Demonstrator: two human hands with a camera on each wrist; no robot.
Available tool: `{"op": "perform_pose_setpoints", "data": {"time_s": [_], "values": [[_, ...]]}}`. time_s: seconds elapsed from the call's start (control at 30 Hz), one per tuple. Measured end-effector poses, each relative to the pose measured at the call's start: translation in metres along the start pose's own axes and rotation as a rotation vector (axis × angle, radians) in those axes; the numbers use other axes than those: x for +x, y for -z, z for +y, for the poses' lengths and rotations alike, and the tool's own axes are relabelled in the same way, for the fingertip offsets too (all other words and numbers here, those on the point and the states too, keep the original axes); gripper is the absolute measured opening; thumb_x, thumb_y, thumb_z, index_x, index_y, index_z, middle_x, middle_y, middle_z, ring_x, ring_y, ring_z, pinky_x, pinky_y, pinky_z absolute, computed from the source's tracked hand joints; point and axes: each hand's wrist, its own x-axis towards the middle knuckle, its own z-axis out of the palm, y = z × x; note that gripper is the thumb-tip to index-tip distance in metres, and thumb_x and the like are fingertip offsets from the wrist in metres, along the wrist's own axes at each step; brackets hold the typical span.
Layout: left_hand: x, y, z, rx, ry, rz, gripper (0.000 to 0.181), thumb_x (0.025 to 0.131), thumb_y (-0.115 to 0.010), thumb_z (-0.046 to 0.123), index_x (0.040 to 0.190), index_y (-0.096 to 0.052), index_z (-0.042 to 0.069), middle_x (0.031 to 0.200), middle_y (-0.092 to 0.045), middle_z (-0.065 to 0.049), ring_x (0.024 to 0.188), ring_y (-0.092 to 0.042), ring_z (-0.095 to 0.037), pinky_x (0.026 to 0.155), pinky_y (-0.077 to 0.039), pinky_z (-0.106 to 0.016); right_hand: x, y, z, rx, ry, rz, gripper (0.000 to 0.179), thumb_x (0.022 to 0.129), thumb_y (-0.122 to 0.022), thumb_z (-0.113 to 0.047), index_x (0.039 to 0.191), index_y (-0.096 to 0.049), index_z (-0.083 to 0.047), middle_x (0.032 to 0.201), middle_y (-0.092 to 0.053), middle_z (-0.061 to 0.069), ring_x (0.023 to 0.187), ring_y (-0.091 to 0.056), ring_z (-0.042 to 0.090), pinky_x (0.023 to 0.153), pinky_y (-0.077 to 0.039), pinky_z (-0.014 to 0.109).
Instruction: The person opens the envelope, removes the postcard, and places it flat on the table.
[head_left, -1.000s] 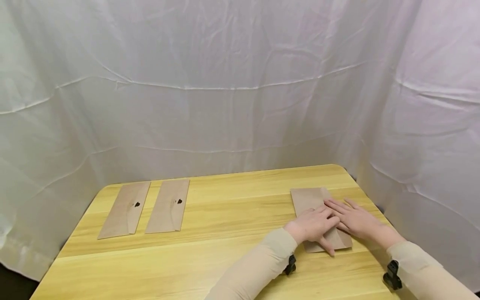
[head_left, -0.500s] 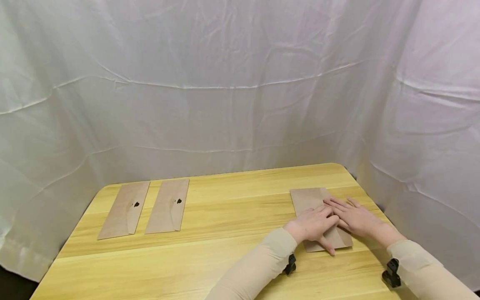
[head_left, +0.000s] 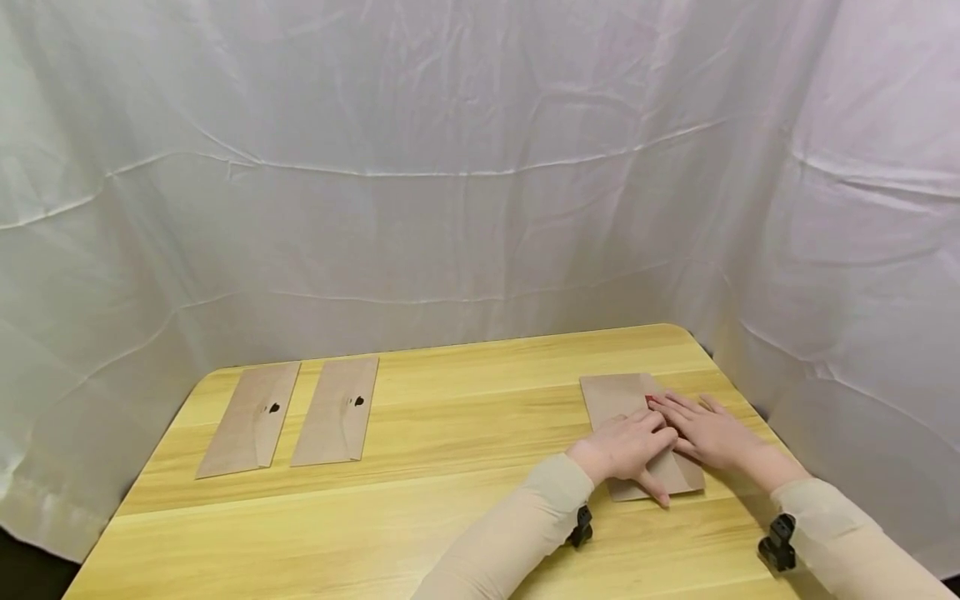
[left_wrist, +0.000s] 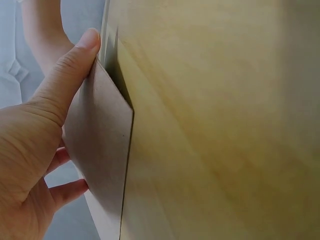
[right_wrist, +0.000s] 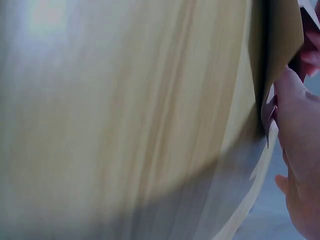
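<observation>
A brown paper envelope lies lengthwise at the right of the table, with both hands on it. My left hand rests across its middle, fingertips on the paper and thumb spread toward the near edge. From the right, my right hand reaches over the long side with fingers extended, close to the left fingertips. A small patch of red shows at the right fingertips. In the left wrist view the envelope has a corner lifted off the table. The right wrist view shows the right thumb at the raised paper.
Two more brown envelopes, a left one and a second one, lie side by side at the back left, each with a dark mark near the flap. The wooden table is bordered by pale curtains.
A bit of red has come into sight by the right fingertips on the envelope. Both hands have barely shifted; the two envelopes at the left are where they were.
</observation>
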Motion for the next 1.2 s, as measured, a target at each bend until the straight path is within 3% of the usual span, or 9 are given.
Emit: {"op": "perform_pose_setpoints", "data": {"time_s": [0.2, 0.4, 0.6, 0.87, 1.2], "values": [[-0.001, 0.001, 0.001, -0.004, 0.01, -0.024, 0.083, 0.065, -0.06, 0.084, 0.13, -0.045, 0.034, 0.12, -0.044, 0.014, 0.117, -0.041, -0.002, 0.088, -0.045, -0.016, -0.006, -0.002, 0.009, 0.028, -0.031, 0.006, 0.06, 0.097, -0.053, -0.045, 0.144, -0.047, -0.009, 0.145, -0.051, 0.015, 0.137, -0.044, 0.035, 0.102, -0.032, 0.067], [-0.003, 0.001, 0.001, -0.004, 0.006, -0.023, 0.07, 0.066, -0.061, 0.083, 0.111, -0.047, 0.032, 0.109, -0.043, 0.014, 0.106, -0.042, -0.002, 0.08, -0.042, -0.014, -0.011, 0.005, 0.015, 0.041, -0.116, -0.08, 0.063, 0.098, -0.049, -0.05, 0.145, -0.046, -0.009, 0.148, -0.049, 0.014, 0.139, -0.04, 0.038, 0.107, -0.028, 0.066], [-0.002, 0.001, 0.001, -0.01, 0.001, -0.027, 0.068, 0.066, -0.062, 0.082, 0.107, -0.046, 0.03, 0.106, -0.043, 0.014, 0.103, -0.043, -0.002, 0.082, -0.041, -0.013, -0.011, 0.008, 0.021, 0.011, -0.133, -0.126, 0.065, 0.097, -0.048, -0.054, 0.147, -0.044, -0.012, 0.149, -0.048, 0.011, 0.14, -0.038, 0.037, 0.108, -0.026, 0.067], [0.0, 0.001, 0.0, -0.022, -0.002, -0.043, 0.071, 0.067, -0.062, 0.081, 0.115, -0.05, 0.03, 0.118, -0.046, 0.014, 0.111, -0.045, -0.002, 0.095, -0.04, -0.011, -0.01, -0.001, 0.026, -0.006, -0.105, -0.046, 0.058, 0.096, -0.054, -0.047, 0.141, -0.051, -0.009, 0.143, -0.053, 0.016, 0.135, -0.044, 0.037, 0.104, -0.031, 0.066], [0.002, 0.001, 0.0, -0.032, -0.02, -0.048, 0.073, 0.067, -0.063, 0.081, 0.116, -0.05, 0.028, 0.126, -0.046, 0.013, 0.122, -0.044, -0.003, 0.105, -0.035, -0.012, 0.013, -0.005, 0.016, 0.037, -0.209, -0.07, 0.062, 0.1, -0.046, -0.046, 0.143, -0.046, -0.001, 0.144, -0.049, 0.023, 0.135, -0.043, 0.042, 0.107, -0.031, 0.066]]}}
